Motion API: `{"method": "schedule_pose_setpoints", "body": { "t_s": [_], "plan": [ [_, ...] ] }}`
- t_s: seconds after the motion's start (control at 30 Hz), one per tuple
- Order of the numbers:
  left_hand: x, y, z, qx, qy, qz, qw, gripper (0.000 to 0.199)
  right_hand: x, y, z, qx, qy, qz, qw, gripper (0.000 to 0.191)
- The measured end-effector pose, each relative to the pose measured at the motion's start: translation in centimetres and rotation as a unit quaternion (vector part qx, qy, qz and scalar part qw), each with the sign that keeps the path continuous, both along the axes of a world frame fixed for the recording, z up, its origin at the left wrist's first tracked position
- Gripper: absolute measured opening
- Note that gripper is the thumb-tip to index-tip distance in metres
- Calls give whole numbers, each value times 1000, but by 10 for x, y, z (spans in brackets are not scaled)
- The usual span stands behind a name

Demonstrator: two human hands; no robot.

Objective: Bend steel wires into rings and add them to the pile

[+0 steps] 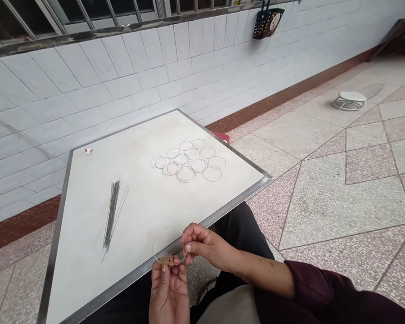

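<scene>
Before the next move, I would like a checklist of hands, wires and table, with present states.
1. Left hand holds the brown piece: ok.
2. Right hand pinches the curved wire: ok.
3. The curved wire is closed: not ok, a gap shows.
4. Straight wires lie on the table: ok.
5. Wire rings lie apart: not ok, several overlap.
6. The curved wire is fixed inside the brown piece: cannot tell.
</scene>
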State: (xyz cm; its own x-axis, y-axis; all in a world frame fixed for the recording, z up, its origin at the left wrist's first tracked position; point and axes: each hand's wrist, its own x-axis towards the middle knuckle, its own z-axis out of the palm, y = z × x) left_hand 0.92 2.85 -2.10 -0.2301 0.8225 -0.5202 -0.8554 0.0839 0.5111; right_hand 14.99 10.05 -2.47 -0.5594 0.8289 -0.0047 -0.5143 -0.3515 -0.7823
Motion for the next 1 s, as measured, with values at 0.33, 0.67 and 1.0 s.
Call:
{"method": "schedule_pose_setpoints", "body": {
  "t_s": [0.33,0.67,1.0],
  "plan": [
    [2,0,0,14,6,-5,1000,14,-2,-1,-4,-81,20,1,997,39],
    [4,4,1,-2,3,-1,1000,17,-2,0,-8,-53,-3,-14,998,41],
    [-3,23,-8,17,114,-74,991,14,8,12,-15,-12,-82,-17,996,48]
  ]
}}
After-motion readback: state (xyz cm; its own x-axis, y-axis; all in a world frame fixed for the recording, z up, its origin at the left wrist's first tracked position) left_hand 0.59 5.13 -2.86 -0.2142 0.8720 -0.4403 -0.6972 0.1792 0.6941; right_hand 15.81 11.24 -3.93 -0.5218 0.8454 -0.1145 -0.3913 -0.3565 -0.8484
